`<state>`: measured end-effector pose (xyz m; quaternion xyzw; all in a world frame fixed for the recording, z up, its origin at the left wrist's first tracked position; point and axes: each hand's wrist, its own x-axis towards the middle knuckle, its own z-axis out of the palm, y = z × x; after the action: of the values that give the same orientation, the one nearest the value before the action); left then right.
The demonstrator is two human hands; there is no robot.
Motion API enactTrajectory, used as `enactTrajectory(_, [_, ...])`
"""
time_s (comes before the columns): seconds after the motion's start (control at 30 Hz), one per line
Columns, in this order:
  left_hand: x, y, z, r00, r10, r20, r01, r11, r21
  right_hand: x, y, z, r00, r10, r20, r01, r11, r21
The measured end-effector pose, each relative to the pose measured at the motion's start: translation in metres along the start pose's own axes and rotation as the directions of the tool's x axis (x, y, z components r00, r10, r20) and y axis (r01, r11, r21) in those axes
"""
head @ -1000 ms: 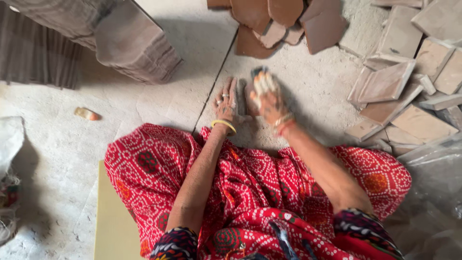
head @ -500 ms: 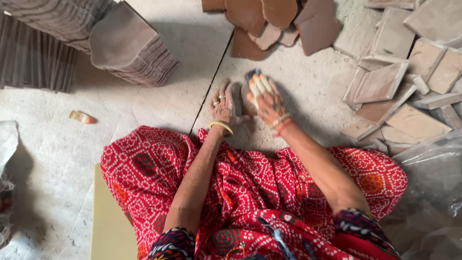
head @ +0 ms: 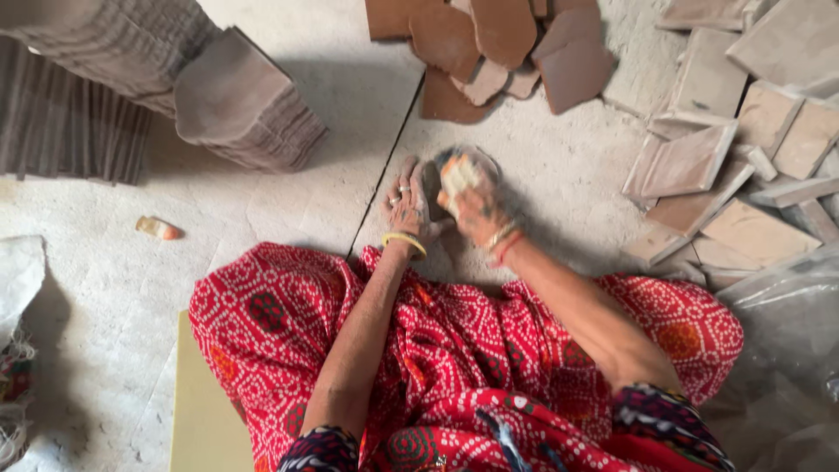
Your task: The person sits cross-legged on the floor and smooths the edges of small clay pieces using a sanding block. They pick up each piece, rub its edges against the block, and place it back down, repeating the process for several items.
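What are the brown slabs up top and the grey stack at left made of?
Brown slabs: probably fired clay, given the matte reddish-brown colour and uneven, chipped-looking outlines. Grey stack: thin flat pieces layered edge on edge, dull and dusty; likely unfired clay, though cardboard or slate can't be excluded. Both look rough and unglazed.

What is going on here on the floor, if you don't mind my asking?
A person in red patterned cloth sits on a dusty concrete floor. The left hand presses flat on a small dark piece lying on the floor, while the right hand holds a pale pad over that piece. Reddish-brown clay pieces are heaped just ahead, paler square tiles lie scattered to the right, and a neat stack of flat grey pieces stands to the left.
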<state>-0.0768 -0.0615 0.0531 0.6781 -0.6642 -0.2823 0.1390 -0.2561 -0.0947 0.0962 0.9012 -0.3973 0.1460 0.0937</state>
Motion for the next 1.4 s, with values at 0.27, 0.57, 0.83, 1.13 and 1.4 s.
enactTrajectory(0.27, [0.010, -0.007, 0.010, 0.997, 0.001, 0.080, -0.018, 0.976, 0.217, 0.005, -0.004, -0.009, 0.886, 0.384, 0.259, -0.434, 0.884, 0.176])
enactTrajectory(0.57, [0.005, -0.002, -0.008, 0.997, 0.028, 0.067, -0.030, 0.999, 0.020, -0.039, -0.009, -0.002, 0.793, 0.319, 0.518, -0.292, 0.947, -0.137])
enactTrajectory(0.83, [-0.004, 0.007, -0.021, 0.980, -0.033, 0.197, 0.030, 0.999, 0.020, -0.061, -0.030, -0.031, 0.787, 0.416, 0.455, -0.468, 0.884, 0.000])
enactTrajectory(1.13, [0.061, 0.062, -0.033, 0.740, 0.462, 0.490, -0.673, 0.500, 0.545, -0.125, -0.074, -0.044, 0.966, 0.240, 0.100, -0.258, 0.929, 0.266])
enactTrajectory(1.4, [0.039, 0.062, -0.058, 0.878, 0.262, 0.400, -0.445, 0.753, 0.485, -0.125, -0.060, -0.036, 0.936, 0.322, -0.140, -0.224, 0.855, 0.468])
